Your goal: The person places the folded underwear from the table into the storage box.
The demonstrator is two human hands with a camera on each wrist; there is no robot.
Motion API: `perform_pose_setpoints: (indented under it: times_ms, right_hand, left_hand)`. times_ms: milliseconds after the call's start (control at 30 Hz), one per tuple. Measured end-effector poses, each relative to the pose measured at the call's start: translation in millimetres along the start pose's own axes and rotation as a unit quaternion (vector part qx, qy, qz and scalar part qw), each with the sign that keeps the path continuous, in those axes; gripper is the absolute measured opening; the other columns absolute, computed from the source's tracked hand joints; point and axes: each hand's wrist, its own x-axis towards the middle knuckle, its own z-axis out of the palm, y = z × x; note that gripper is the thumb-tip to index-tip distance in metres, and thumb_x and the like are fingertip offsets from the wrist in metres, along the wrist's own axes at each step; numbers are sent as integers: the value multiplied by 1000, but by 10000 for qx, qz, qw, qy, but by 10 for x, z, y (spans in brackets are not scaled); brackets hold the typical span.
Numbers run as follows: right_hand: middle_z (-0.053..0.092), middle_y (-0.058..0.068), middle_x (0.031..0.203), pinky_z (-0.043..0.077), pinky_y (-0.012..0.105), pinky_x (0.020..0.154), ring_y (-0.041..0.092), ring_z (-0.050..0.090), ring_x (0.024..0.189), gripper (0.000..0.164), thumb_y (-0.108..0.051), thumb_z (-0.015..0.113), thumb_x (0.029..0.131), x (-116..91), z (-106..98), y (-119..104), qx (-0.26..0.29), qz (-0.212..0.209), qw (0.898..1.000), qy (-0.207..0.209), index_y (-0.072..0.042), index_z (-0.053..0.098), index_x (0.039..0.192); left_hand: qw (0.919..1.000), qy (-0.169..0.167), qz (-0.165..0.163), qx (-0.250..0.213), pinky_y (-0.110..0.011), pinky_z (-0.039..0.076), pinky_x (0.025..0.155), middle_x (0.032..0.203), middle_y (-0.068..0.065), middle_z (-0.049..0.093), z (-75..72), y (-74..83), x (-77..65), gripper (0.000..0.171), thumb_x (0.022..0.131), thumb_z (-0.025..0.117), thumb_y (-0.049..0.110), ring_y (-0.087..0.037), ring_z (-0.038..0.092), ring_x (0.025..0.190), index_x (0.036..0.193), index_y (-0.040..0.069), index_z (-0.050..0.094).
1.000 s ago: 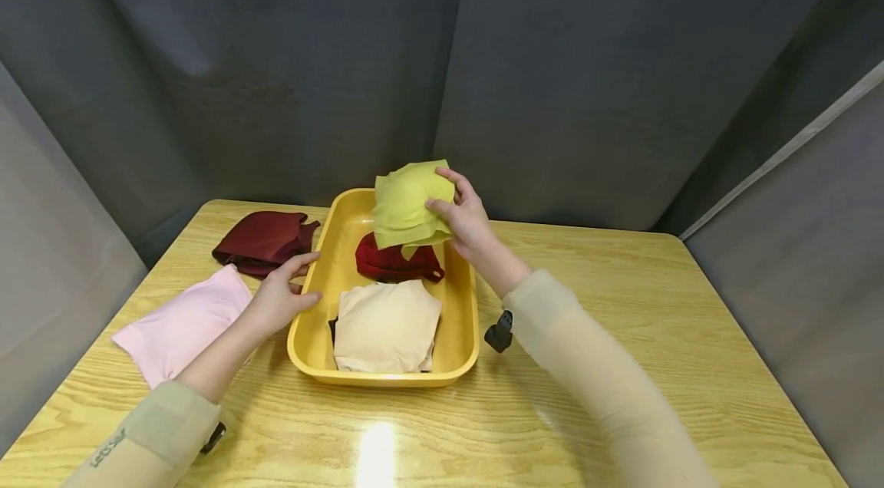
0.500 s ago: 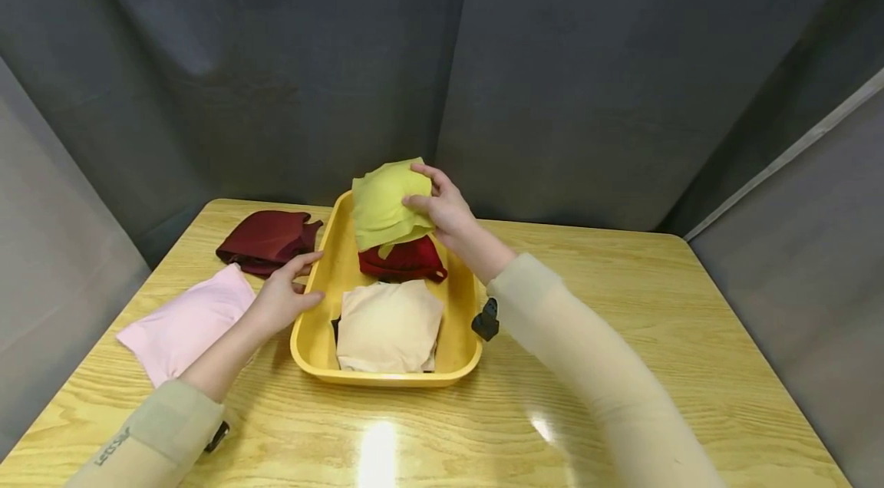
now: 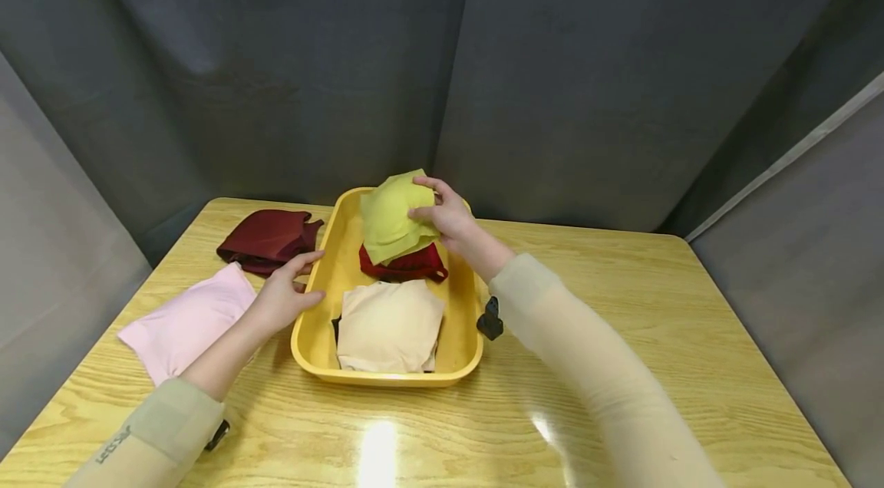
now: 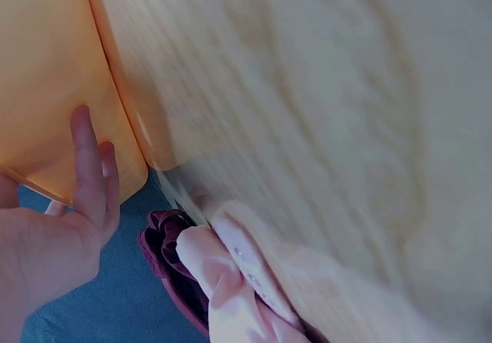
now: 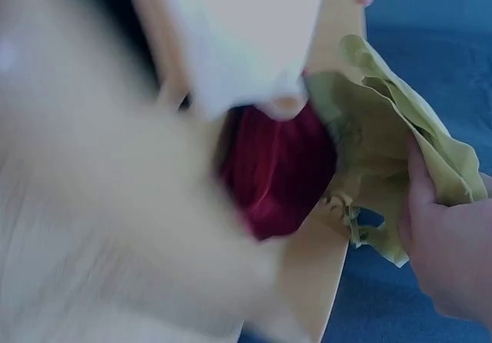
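My right hand (image 3: 452, 218) holds a folded yellow bra (image 3: 394, 215) by its right side, thumb on top and fingers round its far edge. It hangs over the far part of a yellow tray (image 3: 301, 342), partly covering a dark red folded bra (image 3: 414, 264) lying there. In the right wrist view the yellow bra (image 5: 384, 128) shows its layered edges in my grip. A cream folded bra (image 3: 390, 327) lies in the near part of the tray. My left hand (image 3: 282, 296) rests at the tray's left rim, its fingers extended in the left wrist view.
On the wooden table (image 3: 621, 319), a pink folded bra (image 3: 189, 319) lies left of the tray, partly behind my left forearm. A maroon folded bra (image 3: 265, 239) lies beyond it. Grey curtains (image 3: 331, 74) rise behind the table.
My right hand has carried the yellow bra left, then lowered it slightly toward the dark red one. The left hand stays at the tray's rim.
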Motion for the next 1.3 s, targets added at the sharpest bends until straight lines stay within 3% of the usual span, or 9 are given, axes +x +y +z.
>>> perform_pose_setpoints:
  times_ms: [300,533,667,800,967,1100,1300]
  right_hand:
    - [45,16,130,52,40,88,27,54,110,62,13,63,81,20,-162,162,-754,209,9969,-101,-14,47,135]
    - [41,13,138,51,39,89,27,49,115,61,10,66,80,8,-282,282,-1270,-65,9918,-159,-14,49,134]
    - [41,8,138,46,36,94,25,45,116,57,1,71,81,27,-329,331,-2015,-364,9788,-114,-17,53,131]
    - [45,5,136,47,34,88,26,48,108,54,-7,73,81,48,-369,376,-2665,-544,9623,-84,-18,54,130]
    - [46,4,138,49,33,84,26,51,105,51,-9,73,82,53,-394,406,-3029,-580,9512,-54,-16,55,129]
    - [46,5,139,48,35,88,24,50,111,51,-10,73,82,56,-389,422,-3242,-550,9444,23,-17,54,130]
    - [45,9,141,46,38,95,24,46,121,52,-11,73,82,52,-353,425,-3744,-561,9255,135,-13,53,130]
  left_hand:
    - [10000,-25,-31,1,-36,54,71,127,-26,49,1,-1,6,65,84,65,5,-35,62,94,143,8,37]
    - [10000,-46,-39,-48,-36,54,72,127,-26,48,15,16,-2,65,85,64,5,-35,61,95,144,8,37]
    - [10000,-16,-23,-21,-35,54,71,127,-26,48,17,11,3,65,85,65,5,-35,61,94,143,8,38]
    - [10000,-14,-2,-39,-36,54,72,127,-27,48,19,10,7,65,85,65,5,-36,61,95,143,8,38]
    - [10000,-3,10,-24,-35,54,71,127,-27,49,19,12,2,64,85,65,5,-35,61,93,143,8,38]
    - [10000,7,41,0,-35,54,71,127,-28,49,13,20,0,64,84,65,5,-36,61,94,143,7,38]
    - [10000,-18,10,37,-37,54,72,128,-29,47,5,34,-5,64,84,65,5,-38,60,97,143,7,38]
